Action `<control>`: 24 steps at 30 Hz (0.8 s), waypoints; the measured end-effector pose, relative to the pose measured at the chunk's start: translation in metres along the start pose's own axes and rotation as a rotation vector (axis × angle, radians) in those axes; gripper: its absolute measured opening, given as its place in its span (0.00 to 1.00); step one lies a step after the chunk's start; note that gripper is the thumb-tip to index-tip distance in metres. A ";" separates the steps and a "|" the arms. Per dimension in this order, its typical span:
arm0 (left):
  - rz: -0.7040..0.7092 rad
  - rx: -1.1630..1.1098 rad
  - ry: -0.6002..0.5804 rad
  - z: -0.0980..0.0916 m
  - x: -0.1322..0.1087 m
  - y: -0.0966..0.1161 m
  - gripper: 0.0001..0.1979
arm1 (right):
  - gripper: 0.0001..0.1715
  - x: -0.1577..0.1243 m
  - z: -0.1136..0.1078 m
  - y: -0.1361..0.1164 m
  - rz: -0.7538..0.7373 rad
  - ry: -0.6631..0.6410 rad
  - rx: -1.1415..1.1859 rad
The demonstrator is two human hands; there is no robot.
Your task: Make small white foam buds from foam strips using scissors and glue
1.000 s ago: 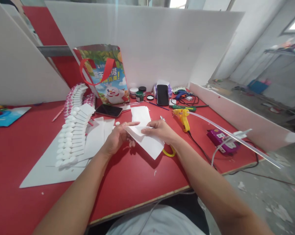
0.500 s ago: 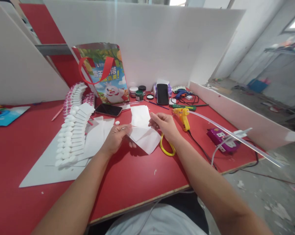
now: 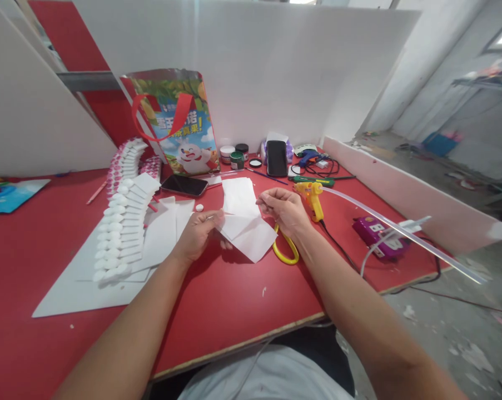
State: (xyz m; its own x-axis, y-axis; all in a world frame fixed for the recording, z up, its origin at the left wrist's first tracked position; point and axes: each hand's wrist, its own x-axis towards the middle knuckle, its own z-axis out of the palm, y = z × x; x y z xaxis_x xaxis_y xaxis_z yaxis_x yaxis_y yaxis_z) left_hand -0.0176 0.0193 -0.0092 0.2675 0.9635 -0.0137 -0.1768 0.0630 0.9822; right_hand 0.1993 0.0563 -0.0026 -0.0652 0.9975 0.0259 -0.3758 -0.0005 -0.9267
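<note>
My left hand (image 3: 201,232) pinches the left edge of a folded white sheet of paper (image 3: 254,239), which is held up over the red table. Just right of the sheet, my right hand (image 3: 284,210) has its thumb and fingertips pressed together; whatever they may hold is too small to make out. Behind the sheet lies a stack of white paper (image 3: 238,194). A yellow scissor-like handle (image 3: 286,251) rests below my right hand, its other end hidden under the sheet and hand. A small white round piece (image 3: 199,208) sits beside my left hand.
White spoon-shaped pieces (image 3: 123,233) lie fanned on white sheets (image 3: 78,289) at left. A yellow glue gun (image 3: 312,199) with a long clear stick, a purple box (image 3: 378,236) and cords occupy the right. Behind are a phone (image 3: 184,186), paint jars (image 3: 237,161) and a colourful bag (image 3: 184,128).
My right hand has moved slightly right, away from the paper's upper edge. The sheet's right corner reaches a little farther right. My left hand keeps its hold.
</note>
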 end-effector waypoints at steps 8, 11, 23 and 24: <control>-0.019 -0.005 0.010 0.001 0.000 0.000 0.25 | 0.09 0.000 0.001 -0.003 0.046 0.052 0.061; -0.021 -0.001 0.008 0.000 0.000 -0.001 0.25 | 0.08 0.000 0.003 -0.004 0.020 0.046 0.089; -0.010 -0.009 -0.011 -0.001 0.001 -0.004 0.22 | 0.29 0.001 0.001 0.000 -0.033 0.073 0.058; -0.007 -0.009 -0.018 -0.001 0.001 -0.004 0.22 | 0.32 0.002 0.000 0.000 -0.032 0.080 0.068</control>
State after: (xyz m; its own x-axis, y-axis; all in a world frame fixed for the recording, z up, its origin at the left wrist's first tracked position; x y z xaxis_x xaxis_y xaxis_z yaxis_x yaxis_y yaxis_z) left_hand -0.0176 0.0203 -0.0136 0.2854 0.9583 -0.0168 -0.1835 0.0719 0.9804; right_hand 0.1988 0.0586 -0.0026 0.0206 0.9995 0.0229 -0.4386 0.0297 -0.8982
